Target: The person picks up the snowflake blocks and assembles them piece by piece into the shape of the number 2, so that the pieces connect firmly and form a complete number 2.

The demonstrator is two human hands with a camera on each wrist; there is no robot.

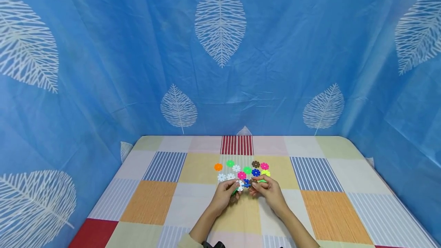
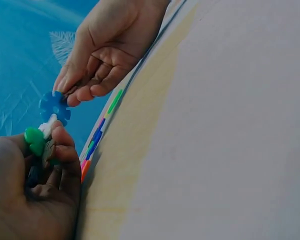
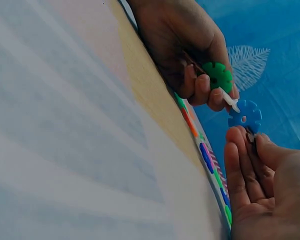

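Both hands hold a small chain of notched plastic snowflake discs over the near side of the disc spread. My left hand [image 1: 222,196] grips the end with a green disc [image 3: 220,75] and a white disc [image 1: 240,186]. A light blue disc [image 3: 251,111] sits edge-on in the white one, between the two hands. My right hand [image 1: 273,195] pinches a brown disc [image 3: 250,136] at the light blue disc's edge, thumb against fingertips. Fingers partly hide the brown disc and the left end of the chain.
Just beyond the hands, loose discs lie flat on the patchwork tablecloth [image 1: 193,202]: an orange disc [image 1: 218,167], a brown one, pink, green, white, dark blue and yellow ones. A blue leaf-patterned curtain [image 1: 275,68] encloses the table at the back and sides.
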